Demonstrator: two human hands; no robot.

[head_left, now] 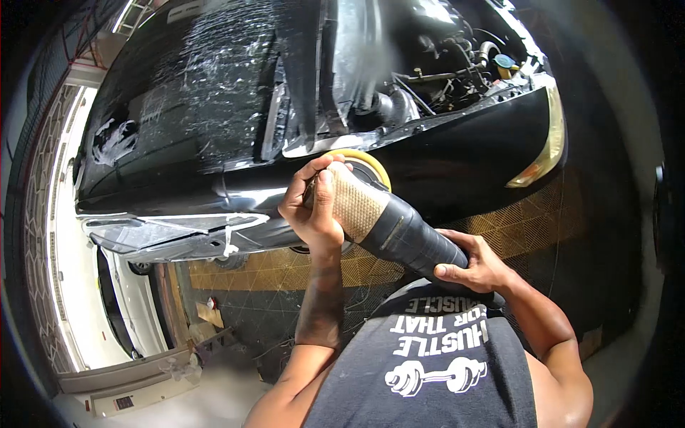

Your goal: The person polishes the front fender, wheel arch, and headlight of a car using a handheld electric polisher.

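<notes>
Both my hands hold a car polisher [403, 227], a black body with a tan textured head cover. Its yellow round pad [383, 171] is at the black car's upper side, near the base of the windshield; whether it presses on the paint is hidden. My left hand [314, 205] wraps around the polisher's head end. Toward my chest, my right hand [477, 265] grips the rear of the body. The glossy black fender [471, 160] extends rightward from the pad.
The engine bay [446, 82] is exposed, with hoses and a blue cap. A headlight [540, 153] sits at the fender's right end. Wet-looking plastic [228, 78] covers the windshield area. White tape [230, 239] borders the side window. A white car [125, 299] stands at the left.
</notes>
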